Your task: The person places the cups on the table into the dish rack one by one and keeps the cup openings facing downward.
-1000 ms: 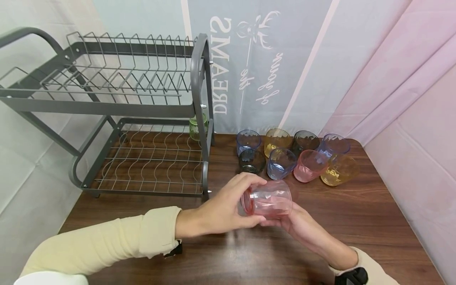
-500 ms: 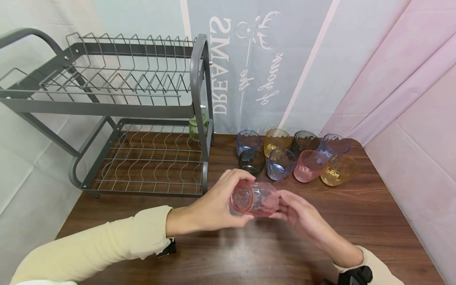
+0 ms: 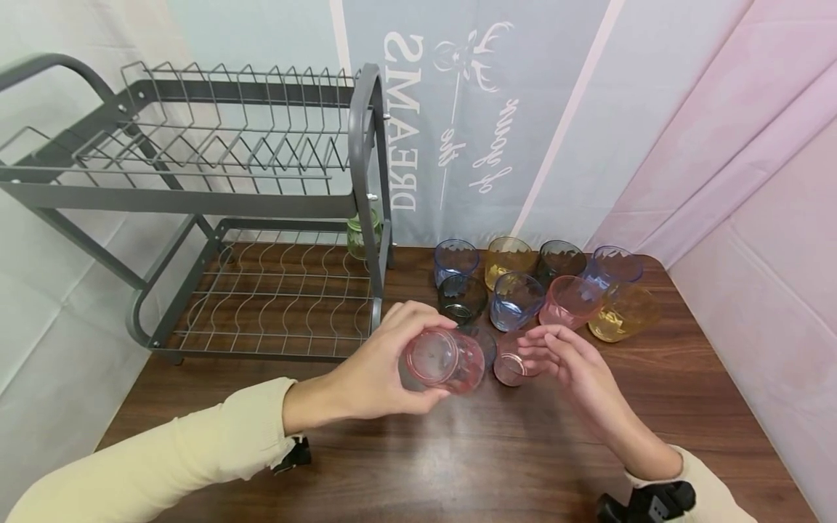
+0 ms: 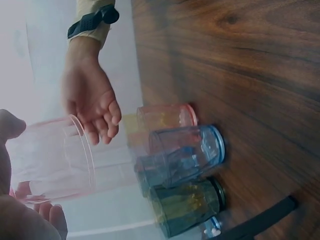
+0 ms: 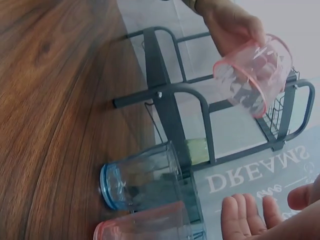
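My left hand (image 3: 389, 363) grips a clear pink drinking glass (image 3: 454, 367) above the table, thumb and fingers round it near the base. The glass lies on its side, base turned toward the head camera and mouth toward the right. To its right, my right hand (image 3: 575, 374) is raised with fingers loosely extended, holding nothing. The right wrist view shows a gap between those fingers (image 5: 245, 215) and the held glass. Just behind the hands stand a dark grey glass (image 3: 462, 299), a blue glass (image 3: 516, 301) and another pink glass (image 3: 567, 301).
An amber glass (image 3: 617, 316) ends the front row at right. Behind it runs a second row with blue, amber and dark grey glasses (image 3: 561, 261). A two-tier dark metal dish rack (image 3: 196, 196) fills the left side, with a green jar (image 3: 361, 238) at its lower right.
My right hand has let go of the pink glass and drawn away rightward. The left hand has carried the glass slightly left, turning its base toward the head camera.
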Available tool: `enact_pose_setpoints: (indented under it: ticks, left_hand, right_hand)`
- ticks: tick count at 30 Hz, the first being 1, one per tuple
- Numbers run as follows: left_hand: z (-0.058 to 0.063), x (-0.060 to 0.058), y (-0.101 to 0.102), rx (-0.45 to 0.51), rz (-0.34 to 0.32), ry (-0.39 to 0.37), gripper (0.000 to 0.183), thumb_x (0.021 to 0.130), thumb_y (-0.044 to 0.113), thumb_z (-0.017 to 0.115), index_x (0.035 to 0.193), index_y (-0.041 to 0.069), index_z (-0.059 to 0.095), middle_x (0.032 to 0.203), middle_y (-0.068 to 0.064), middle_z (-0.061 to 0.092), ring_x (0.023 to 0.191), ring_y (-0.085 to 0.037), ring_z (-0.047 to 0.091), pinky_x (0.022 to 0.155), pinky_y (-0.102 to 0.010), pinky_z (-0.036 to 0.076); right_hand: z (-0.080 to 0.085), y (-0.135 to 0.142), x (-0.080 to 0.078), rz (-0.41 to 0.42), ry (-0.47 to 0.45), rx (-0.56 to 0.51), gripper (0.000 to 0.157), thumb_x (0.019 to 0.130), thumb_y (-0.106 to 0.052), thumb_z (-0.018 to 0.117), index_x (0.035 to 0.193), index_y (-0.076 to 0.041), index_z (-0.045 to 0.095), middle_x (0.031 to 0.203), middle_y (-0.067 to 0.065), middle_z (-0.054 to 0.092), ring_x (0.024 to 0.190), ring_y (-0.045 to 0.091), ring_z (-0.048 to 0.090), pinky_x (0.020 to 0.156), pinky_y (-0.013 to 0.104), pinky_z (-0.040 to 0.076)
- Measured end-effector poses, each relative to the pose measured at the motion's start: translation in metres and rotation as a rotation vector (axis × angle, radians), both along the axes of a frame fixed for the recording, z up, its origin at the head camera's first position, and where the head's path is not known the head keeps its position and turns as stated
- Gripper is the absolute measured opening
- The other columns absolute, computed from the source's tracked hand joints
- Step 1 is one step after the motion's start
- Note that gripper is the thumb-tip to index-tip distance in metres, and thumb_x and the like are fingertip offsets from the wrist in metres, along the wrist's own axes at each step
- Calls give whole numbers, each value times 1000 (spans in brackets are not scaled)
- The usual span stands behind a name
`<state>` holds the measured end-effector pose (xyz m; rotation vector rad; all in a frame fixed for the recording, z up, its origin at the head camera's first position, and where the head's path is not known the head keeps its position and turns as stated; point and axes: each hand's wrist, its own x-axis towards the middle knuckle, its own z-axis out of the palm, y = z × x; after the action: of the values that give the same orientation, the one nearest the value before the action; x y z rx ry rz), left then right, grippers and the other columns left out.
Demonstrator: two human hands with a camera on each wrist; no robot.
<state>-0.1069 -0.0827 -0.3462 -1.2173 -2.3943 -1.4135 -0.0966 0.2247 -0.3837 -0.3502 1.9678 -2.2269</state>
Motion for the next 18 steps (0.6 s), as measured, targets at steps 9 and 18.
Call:
enact_pose_setpoints:
  ticks: [9, 18]
  left_hand:
    - [8, -2, -17, 26, -4, -40, 67, 73, 19, 89, 132, 15, 58, 128, -1, 51, 118, -17, 53, 98, -35, 51]
    - [13, -1, -35, 23, 24, -45, 67, 72, 15, 88, 132, 12, 57, 136, -1, 52, 124, -18, 53, 103, -36, 49]
  right_hand:
    - [-7, 4, -5, -194, 79, -42, 18, 108, -5, 47, 109, 3, 63, 105, 7, 70, 98, 15, 70, 85, 26, 58]
    - [-24, 12, -13, -353, 58, 125, 13, 102, -2, 58, 111, 7, 59, 103, 0, 70, 94, 8, 68, 83, 19, 55]
